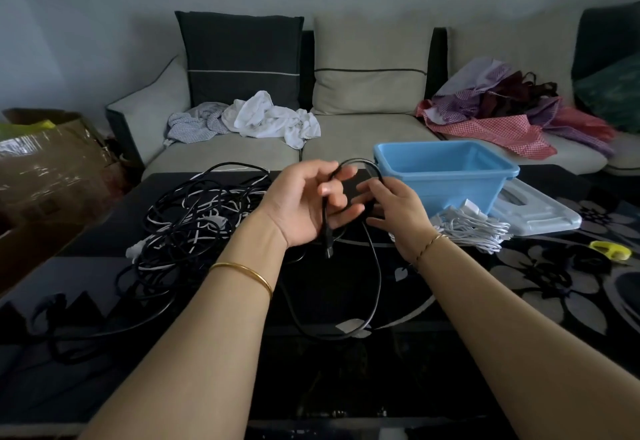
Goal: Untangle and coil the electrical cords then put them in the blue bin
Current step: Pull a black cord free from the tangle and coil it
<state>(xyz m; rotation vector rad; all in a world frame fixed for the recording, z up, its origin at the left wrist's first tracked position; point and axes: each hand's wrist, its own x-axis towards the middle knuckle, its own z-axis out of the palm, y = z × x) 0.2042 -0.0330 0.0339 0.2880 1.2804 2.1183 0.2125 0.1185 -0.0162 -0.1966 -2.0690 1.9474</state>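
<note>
Sofa [363, 134] at the back with laundry on it, and in front a dark glossy table [346, 380] where it's all happening. The big tangle of black and white cords [187, 221] sits on the left half of the table, very much not sorted. The blue bin [446, 193] is at the far right of the table and looks empty from here. A white coiled bundle [474, 228] lies just in front of it, outside.

One black cord [375, 266] is up in both hands. It arches between them, then drops in a long loop onto the table and trails off left toward the pile. The left hand [304, 200] has its fingers curled round it, with the plug end [328, 249] dangling below the palm. The right hand [394, 211] seems to be pinching the arch. Its fingertips are partly hidden, so I'm not 100% sure.

What I'd worry about: that trailing end could be snagged in the pile. Wind too quickly and it may drag the whole mess along, or tighten a knot. The loose loop could also twist into kinks if it's wound without letting the cord turn.
</note>
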